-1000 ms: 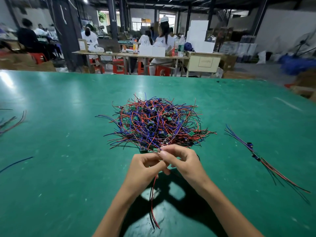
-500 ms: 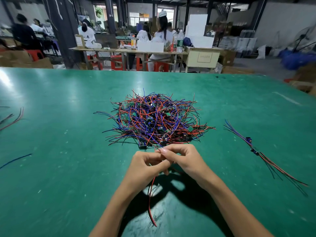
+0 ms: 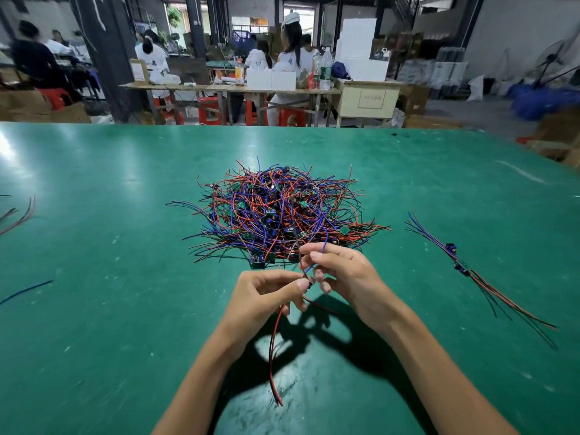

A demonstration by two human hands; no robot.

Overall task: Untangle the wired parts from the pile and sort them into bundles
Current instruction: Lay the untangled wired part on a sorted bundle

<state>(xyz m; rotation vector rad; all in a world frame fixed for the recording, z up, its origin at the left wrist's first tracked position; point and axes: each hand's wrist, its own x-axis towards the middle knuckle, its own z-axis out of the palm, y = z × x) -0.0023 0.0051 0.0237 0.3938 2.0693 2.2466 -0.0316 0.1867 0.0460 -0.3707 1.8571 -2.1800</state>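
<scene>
A tangled pile of wired parts [image 3: 282, 215], red and blue wires with small green boards, lies in the middle of the green table [image 3: 110, 309]. Just in front of it my left hand [image 3: 266, 296] pinches one wired part [image 3: 309, 282] at its small dark body, and its red and black wires [image 3: 274, 356] hang down toward me. My right hand [image 3: 342, 274] pinches the same part's blue wire between thumb and fingertips, a little above the left hand. A sorted bundle [image 3: 464, 271] of such parts lies stretched out on the table to the right.
Loose red wires [image 3: 18, 215] and a single blue wire [image 3: 25, 291] lie at the table's left edge. Beyond the far edge stand workbenches, red stools and several seated people.
My hands have drawn slightly apart, the right one lifting the blue wire up from the part. The camera view has tilted a little, so the pile sits higher in frame.
</scene>
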